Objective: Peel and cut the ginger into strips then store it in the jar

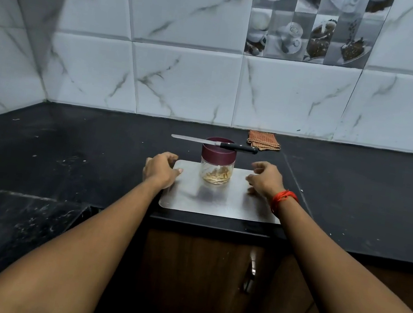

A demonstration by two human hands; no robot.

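A small glass jar (215,175) with a maroon lid (218,154) stands upright on a steel cutting board (220,200). Pale ginger strips (217,176) lie inside it. A black-handled knife (215,143) rests flat across the lid, blade pointing left. My left hand (161,170) sits at the board's left edge, fingers loosely curled, thumb touching the board, holding nothing. My right hand (265,180) hovers over the board's right side, fingers loosely curled and holding nothing, a red thread on its wrist. Both hands are apart from the jar.
The board lies near the front edge of a black stone counter (68,150). A folded checked cloth (263,140) sits at the back against the tiled wall. A brown cabinet door with a metal handle (251,276) is below.
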